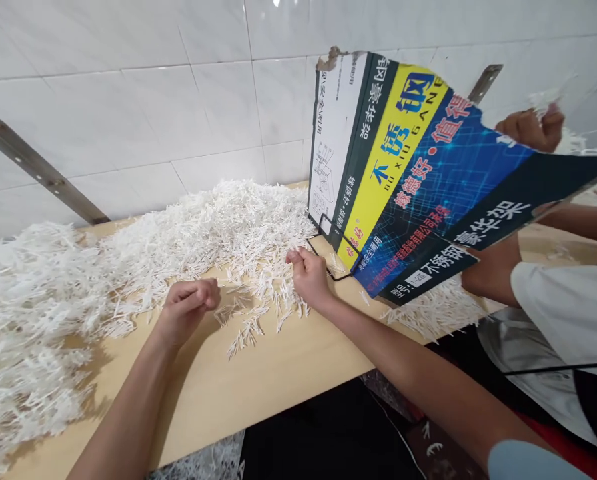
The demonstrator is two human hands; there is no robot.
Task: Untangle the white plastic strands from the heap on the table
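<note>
My left hand [190, 305] is closed above the bare front part of the table, its thumb pressed against the curled fingers. Whatever it pinches is too small or too hidden to name. My right hand [307, 275] is also closed, beside the lower corner of the printed cardboard, and its contents cannot be made out either. Between and behind both hands lie thin white branched plastic pieces [245, 333], some in small sprigs. A large white heap of the same pieces [218, 220] runs along the wall and down the left side.
A folded cardboard sheet [403, 167] stands upright in a black wire stand [339, 276] on the wooden table [278, 387]. Behind it, a co-worker's raised hand [533, 128] and white sleeve [553, 287] show. Metal brackets [43, 167] rise against the tiled wall [218, 113].
</note>
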